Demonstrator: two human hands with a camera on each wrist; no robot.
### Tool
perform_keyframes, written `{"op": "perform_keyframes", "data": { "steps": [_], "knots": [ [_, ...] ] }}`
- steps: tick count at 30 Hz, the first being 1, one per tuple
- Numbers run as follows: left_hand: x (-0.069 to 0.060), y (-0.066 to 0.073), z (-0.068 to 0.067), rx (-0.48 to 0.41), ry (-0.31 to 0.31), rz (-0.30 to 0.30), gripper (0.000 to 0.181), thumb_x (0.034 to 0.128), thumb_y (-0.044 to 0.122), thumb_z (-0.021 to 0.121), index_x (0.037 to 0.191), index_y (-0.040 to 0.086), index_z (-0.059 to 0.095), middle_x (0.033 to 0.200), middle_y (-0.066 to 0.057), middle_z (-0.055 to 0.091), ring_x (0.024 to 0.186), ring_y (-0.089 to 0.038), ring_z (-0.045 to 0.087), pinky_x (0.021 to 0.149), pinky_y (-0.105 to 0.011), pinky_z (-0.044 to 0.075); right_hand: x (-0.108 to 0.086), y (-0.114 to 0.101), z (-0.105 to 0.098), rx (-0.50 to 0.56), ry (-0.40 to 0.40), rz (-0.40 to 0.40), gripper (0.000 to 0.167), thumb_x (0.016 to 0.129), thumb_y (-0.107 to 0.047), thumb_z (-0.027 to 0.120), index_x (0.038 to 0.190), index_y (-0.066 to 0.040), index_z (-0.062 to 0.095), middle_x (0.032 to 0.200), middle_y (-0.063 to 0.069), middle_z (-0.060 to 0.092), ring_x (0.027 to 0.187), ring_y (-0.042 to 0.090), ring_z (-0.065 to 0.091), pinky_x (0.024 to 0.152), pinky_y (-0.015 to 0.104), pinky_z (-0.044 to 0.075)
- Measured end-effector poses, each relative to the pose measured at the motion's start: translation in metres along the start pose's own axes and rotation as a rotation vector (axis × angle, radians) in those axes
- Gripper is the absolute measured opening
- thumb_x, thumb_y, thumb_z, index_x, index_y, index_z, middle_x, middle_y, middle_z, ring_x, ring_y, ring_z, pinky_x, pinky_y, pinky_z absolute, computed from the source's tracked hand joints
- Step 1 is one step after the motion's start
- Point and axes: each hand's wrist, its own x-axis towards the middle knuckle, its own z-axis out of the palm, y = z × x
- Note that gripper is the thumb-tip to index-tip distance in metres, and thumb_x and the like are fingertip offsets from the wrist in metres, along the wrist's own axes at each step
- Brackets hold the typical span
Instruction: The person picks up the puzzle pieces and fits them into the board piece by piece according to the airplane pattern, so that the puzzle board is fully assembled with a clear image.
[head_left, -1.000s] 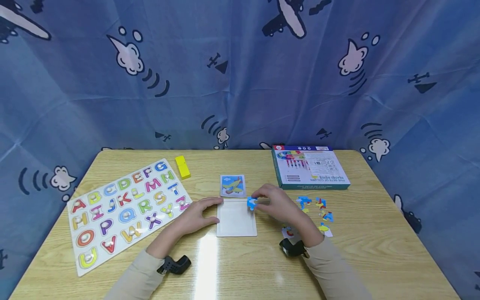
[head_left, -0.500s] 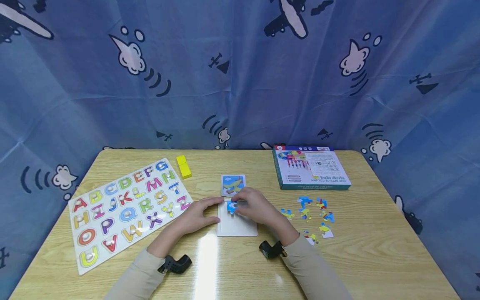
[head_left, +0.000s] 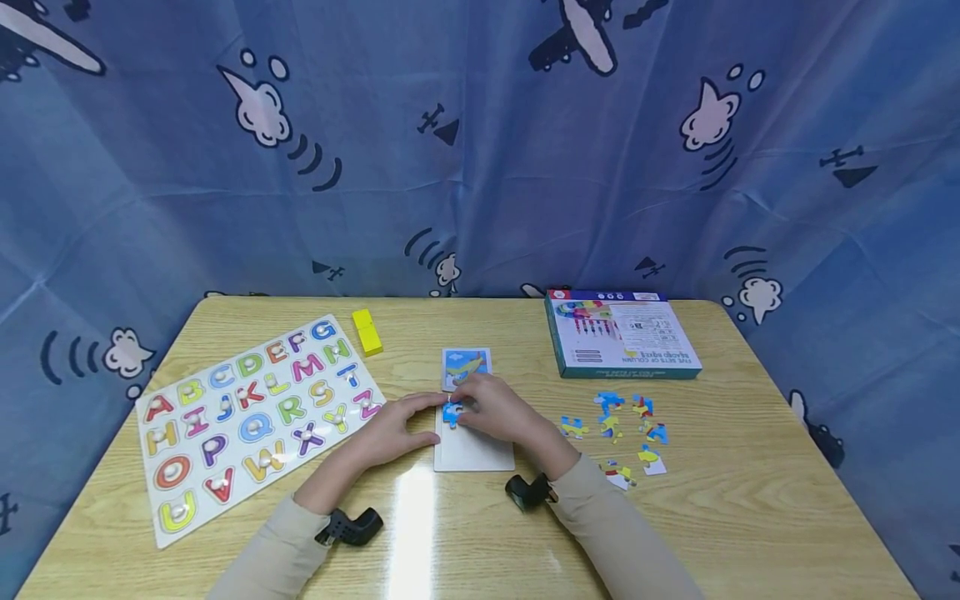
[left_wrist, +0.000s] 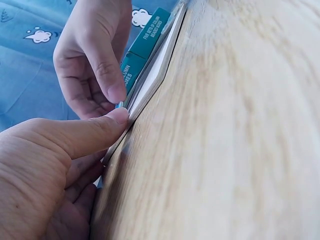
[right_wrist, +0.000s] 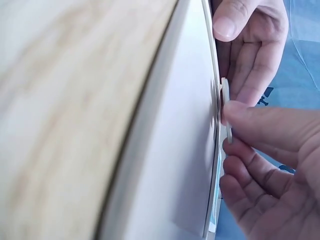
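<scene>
At the left side of a white square puzzle tray (head_left: 480, 454), my left hand (head_left: 393, 433) holds the edge between thumb and fingers. A blue puzzle piece (head_left: 452, 414) is pinched in my right hand (head_left: 495, 408) over the tray's far left corner. In the right wrist view the piece (right_wrist: 226, 110) stands on edge between thumb and fingertips, close to the tray's rim (right_wrist: 212, 55). Just beyond the tray lies a picture card (head_left: 465, 367) of a yellow airplane, partly covered by my right hand.
Several loose puzzle pieces (head_left: 610, 427) lie right of the tray. Behind them is a beaded-boxes game box (head_left: 622, 335). To the left lies an alphabet board (head_left: 258, 425) with knobbed letters, and a yellow block (head_left: 367, 332) sits near its far corner.
My right hand has carried the blue puzzle piece leftward from the tray's right edge to its far left corner. My left hand stays at the tray's left edge.
</scene>
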Motion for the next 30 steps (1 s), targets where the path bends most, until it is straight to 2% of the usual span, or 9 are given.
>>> {"op": "perform_keyframes", "data": {
  "steps": [8,14,23,30],
  "knots": [
    [0.0003,-0.0024,0.0001,-0.009,-0.001,0.014,0.056,0.0853,0.023,0.071,0.137,0.019,0.052,0.142,-0.002,0.05,0.135,-0.023,0.042,0.111,-0.043,0.035,0.0035,0.0009,0.0024,-0.042,0.004,0.002,0.025,0.084,-0.012,0.072,0.108,-0.006,0.071,0.122,0.011,0.063,0.116,0.025,0.055,0.1,0.04,0.046],
    [0.0002,-0.003,0.0005,-0.009,0.002,0.034,0.053,0.0852,0.022,0.071,0.135,0.016,0.054,0.141,-0.003,0.051,0.134,-0.023,0.043,0.111,-0.043,0.035,0.0042,0.0006,0.0043,-0.067,0.016,-0.016,0.025,0.083,-0.011,0.072,0.107,-0.005,0.071,0.119,0.011,0.064,0.115,0.027,0.056,0.1,0.041,0.046],
    [-0.0022,-0.0034,0.0011,0.047,-0.011,0.057,0.047,0.0876,0.025,0.068,0.132,0.013,0.058,0.144,-0.005,0.048,0.135,-0.025,0.042,0.108,-0.044,0.038,0.0043,0.0011,0.0066,-0.055,0.014,0.006,0.026,0.083,-0.012,0.072,0.108,-0.006,0.069,0.118,0.011,0.062,0.113,0.026,0.055,0.1,0.041,0.045],
    [-0.002,-0.0037,0.0001,0.105,-0.022,0.125,0.044,0.0898,0.025,0.066,0.131,0.012,0.058,0.14,-0.001,0.052,0.135,-0.023,0.042,0.109,-0.044,0.038,0.0045,0.0021,0.0068,-0.046,0.007,0.019,0.025,0.083,-0.012,0.073,0.108,-0.006,0.068,0.114,0.009,0.061,0.111,0.024,0.055,0.1,0.04,0.045]
  ]
}}
